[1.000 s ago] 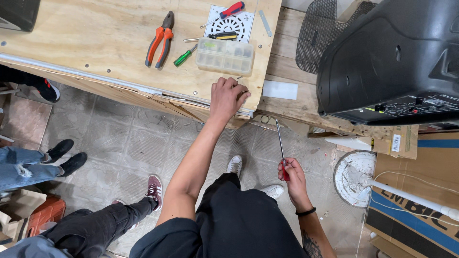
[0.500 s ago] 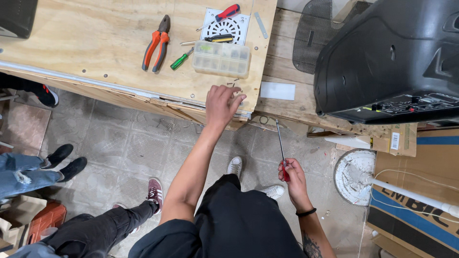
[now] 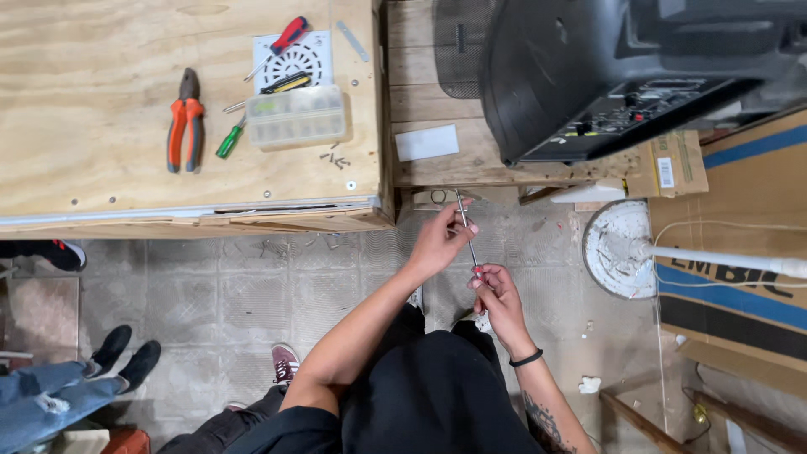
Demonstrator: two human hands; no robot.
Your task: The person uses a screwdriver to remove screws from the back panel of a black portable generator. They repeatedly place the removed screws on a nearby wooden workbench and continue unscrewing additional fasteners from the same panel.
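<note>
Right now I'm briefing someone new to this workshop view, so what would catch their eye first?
The person's left hand and right hand meet over the tiled floor, both on a thin red-handled screwdriver. Above left, a pale plywood workbench carries orange-handled pliers and a clear plastic compartment box. At upper right, a big black plastic casing lies on wooden planks.

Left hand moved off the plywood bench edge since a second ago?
Yes. The left hand has left the plywood bench edge, moving toward the body, and now pinches the screwdriver shaft above the right hand.
</note>
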